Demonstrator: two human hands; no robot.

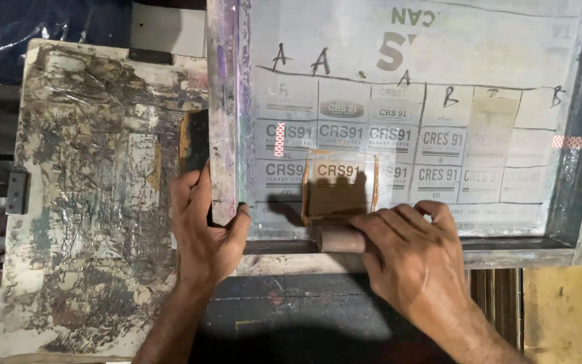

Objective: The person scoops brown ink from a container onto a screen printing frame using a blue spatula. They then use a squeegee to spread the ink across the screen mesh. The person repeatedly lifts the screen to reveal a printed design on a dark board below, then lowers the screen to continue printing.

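The right hand (415, 259) lay nearest the camera, its grip closed over the brown wooden handle of a small squeegee (339, 214), whose blade rested on the mesh at the near edge of the screen-printing frame (223, 114). The left hand (203, 232) was spread open, holding nothing, pressing flat on the frame's near-left corner with the thumb against the inner edge. The frame took up the far right of the scene, its mesh carrying rows of small label designs and pen-drawn letters; the squeegee sat over one label in the near-left rows. To the left lay a paint-crusted board (95, 202) on the dark worktop (304, 310). Done well, the stroke would want even downward pressure and a steady blade angle, with the left hand keeping the frame from shifting. The squeegee's blade edge, any ink, and whatever lay under the mesh could not be made out; the frame's far side was cut off.
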